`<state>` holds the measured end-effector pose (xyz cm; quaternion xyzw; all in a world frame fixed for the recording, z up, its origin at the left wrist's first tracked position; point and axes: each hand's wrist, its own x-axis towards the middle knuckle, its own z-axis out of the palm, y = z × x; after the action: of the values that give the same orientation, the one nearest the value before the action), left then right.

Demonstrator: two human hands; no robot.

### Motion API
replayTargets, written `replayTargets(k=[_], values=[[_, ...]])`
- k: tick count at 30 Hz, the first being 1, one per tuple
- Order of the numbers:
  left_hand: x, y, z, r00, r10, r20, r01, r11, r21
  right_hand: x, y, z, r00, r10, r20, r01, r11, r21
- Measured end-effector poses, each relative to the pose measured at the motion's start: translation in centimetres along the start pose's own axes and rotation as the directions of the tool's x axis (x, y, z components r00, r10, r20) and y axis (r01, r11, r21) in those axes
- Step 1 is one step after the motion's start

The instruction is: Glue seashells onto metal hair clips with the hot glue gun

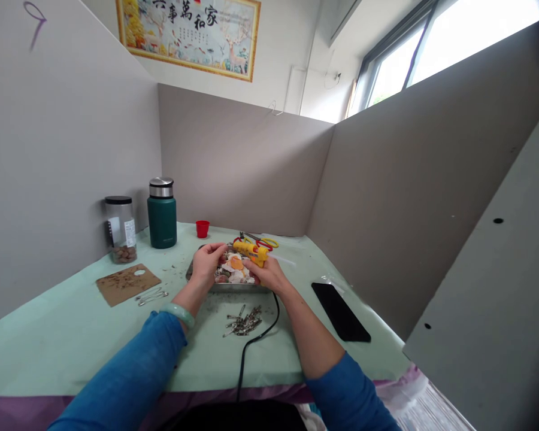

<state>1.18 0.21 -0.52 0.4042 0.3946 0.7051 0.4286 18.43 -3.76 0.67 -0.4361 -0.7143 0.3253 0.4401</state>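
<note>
Fingers of left hand [206, 261] pinched together near front end of yellow glue gun [250, 251] (anything between them too small to tell); fingers of right hand [266, 270] clamped round its handle. Metal tray [240, 288] beneath, heaped with shell-like pieces [235, 266]. Nearer on surface [206, 353]: metal clips [244, 321], black cord [250, 342]. Left: brown card [126, 284], jar [121, 230], green flask [162, 218]. Far: red cup [202, 228], scissors [268, 242]. Right: black slab [340, 312].

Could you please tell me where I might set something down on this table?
Widest: front-left tablecloth, between the brown board and left sleeve; narrower: between the green bottle and red cup. Crowded: around the tray, glue gun, scissors and metal clips.
</note>
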Motion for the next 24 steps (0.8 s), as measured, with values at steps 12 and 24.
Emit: replayTargets(k=[12, 24], values=[[-0.29, 0.33, 0.04, 1.0, -0.015, 0.01, 0.015, 1.0, 0.009, 0.11, 0.31, -0.09, 1.0, -0.021, -0.001, 0.021, 1.0, -0.006], [-0.53, 0.66, 0.13, 1.0, -0.028, 0.01, 0.028, 1.0, -0.001, 0.14, 0.46, -0.07, 1.0, -0.017, -0.009, 0.017, 1.0, -0.009]])
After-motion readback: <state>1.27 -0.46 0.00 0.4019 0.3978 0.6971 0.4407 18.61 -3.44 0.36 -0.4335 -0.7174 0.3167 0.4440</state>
